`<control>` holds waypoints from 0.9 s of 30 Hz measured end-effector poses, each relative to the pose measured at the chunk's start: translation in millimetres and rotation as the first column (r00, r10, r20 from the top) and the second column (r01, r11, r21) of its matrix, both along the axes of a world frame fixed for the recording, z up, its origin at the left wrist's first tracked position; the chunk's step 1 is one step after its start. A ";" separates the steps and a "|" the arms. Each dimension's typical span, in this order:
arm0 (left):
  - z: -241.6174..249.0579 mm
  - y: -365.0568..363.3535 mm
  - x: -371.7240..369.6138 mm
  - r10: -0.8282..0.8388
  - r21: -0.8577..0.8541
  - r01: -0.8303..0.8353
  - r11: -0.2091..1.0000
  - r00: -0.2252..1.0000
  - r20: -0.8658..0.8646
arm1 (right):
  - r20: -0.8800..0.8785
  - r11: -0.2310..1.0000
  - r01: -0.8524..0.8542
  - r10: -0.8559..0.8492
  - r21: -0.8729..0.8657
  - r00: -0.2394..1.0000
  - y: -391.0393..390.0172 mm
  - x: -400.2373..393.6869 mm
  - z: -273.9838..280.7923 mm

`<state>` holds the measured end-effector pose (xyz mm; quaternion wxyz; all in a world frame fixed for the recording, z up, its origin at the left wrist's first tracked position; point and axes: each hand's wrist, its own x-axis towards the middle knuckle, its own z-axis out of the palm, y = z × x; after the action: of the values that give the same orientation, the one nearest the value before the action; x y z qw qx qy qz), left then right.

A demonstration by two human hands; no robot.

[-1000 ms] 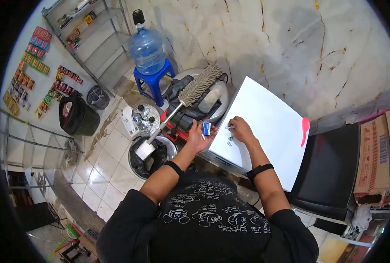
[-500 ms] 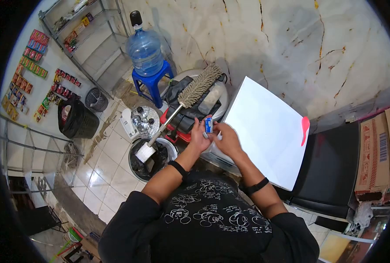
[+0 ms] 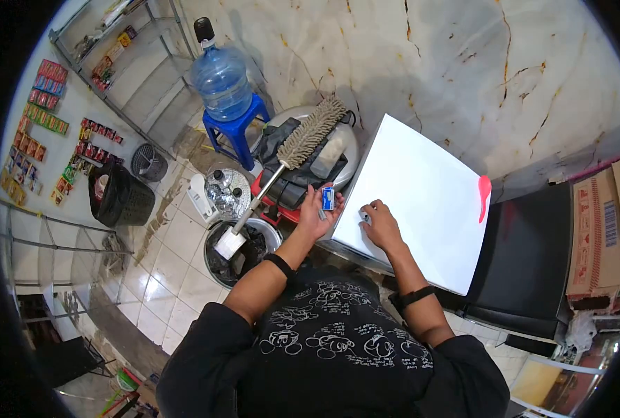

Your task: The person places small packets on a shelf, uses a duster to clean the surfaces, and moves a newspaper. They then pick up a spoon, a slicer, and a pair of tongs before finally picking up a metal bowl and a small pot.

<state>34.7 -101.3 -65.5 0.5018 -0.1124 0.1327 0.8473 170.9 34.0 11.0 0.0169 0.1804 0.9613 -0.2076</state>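
Note:
My left hand is turned palm up, its fingers closed round a small blue box with a pale label. A little grey piece shows at the palm below the box. Over the near left part of the white top, my right hand is bent with fingers curled. A small pale grey piece shows at its fingertips, too small to name. A pink spoon-shaped thing lies at the right edge of the white top.
A long fluffy duster leans from a metal pot lined with black plastic. Behind it a water jug stands on a blue stool. Right of the white top are a black surface and cardboard.
My right hand has moved right, away from my left hand and onto the white top. My left hand keeps the blue box in nearly the same place. The view has shifted slightly.

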 end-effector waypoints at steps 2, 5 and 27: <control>1.0 2.8 -0.1 -0.014 0.007 0.014 1.000 1.000 -0.005 | -0.023 0.999 0.036 -0.036 -0.014 0.999 3.3 -2.6 -12.6; 4.3 5.4 -0.3 -0.027 -0.006 0.027 1.000 1.000 -0.004 | -0.144 0.995 0.057 -0.067 -0.078 0.987 10.0 -2.4 -21.0; 19.5 19.7 15.5 -0.107 -0.113 0.097 0.989 0.991 -0.080 | -0.468 0.949 -0.088 -0.067 -0.303 0.881 -41.8 -36.2 14.6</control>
<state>50.2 -81.6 -46.0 0.5316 -0.0960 0.2055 0.8161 134.7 -7.8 25.7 -0.1883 0.1141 0.8915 -0.3960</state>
